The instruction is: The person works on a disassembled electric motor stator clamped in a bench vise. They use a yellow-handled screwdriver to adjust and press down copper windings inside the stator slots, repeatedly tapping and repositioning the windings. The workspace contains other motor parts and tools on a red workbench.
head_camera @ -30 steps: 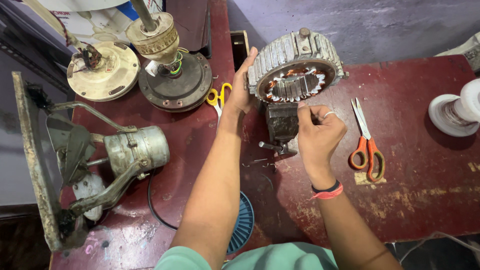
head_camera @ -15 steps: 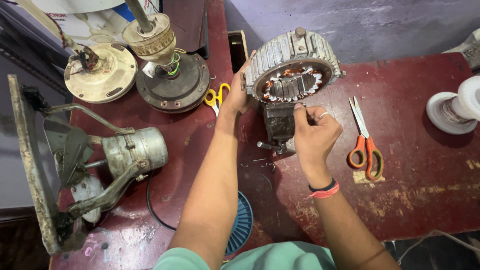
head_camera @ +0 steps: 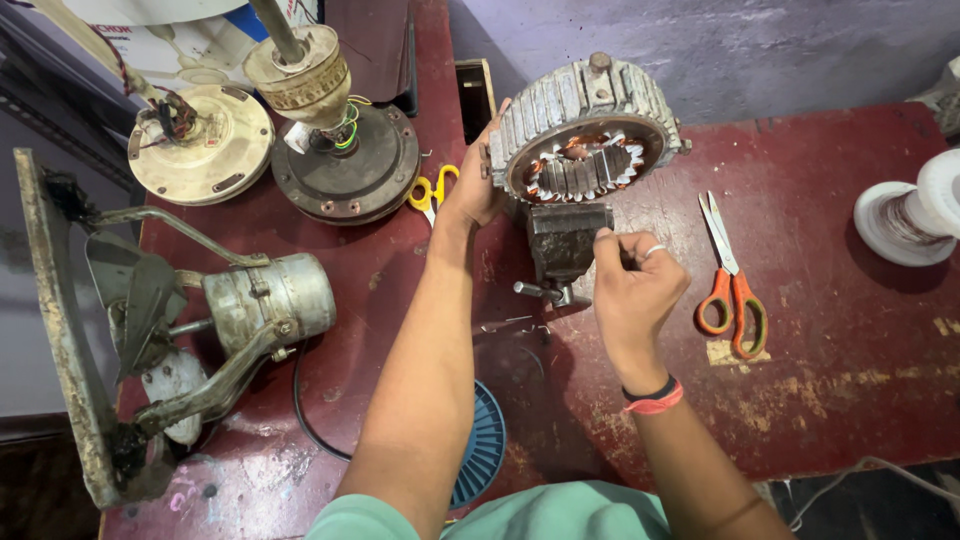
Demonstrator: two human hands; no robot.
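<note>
A grey ribbed motor stator (head_camera: 585, 125) with copper windings stands on edge, clamped in a small dark bench vise (head_camera: 563, 245) on the red workbench (head_camera: 830, 360). My left hand (head_camera: 478, 185) holds the stator's left side, steadying it. Just below the stator's opening, my right hand (head_camera: 632, 280) has its fingers pinched together at the vise top; whatever they hold is too small to make out. A ring is on one finger and a red band on that wrist.
Orange-handled scissors (head_camera: 730, 285) lie right of my right hand. Yellow-handled scissors (head_camera: 430, 192) lie left of the stator. A dismantled ceiling fan motor (head_camera: 340, 150), a cream fan cover (head_camera: 200, 145), an exhaust fan assembly (head_camera: 190, 330) and a white spool (head_camera: 915, 215) stand around.
My right hand has drawn slightly down and away from the stator opening, fingers still pinched. The left hand stays on the stator.
</note>
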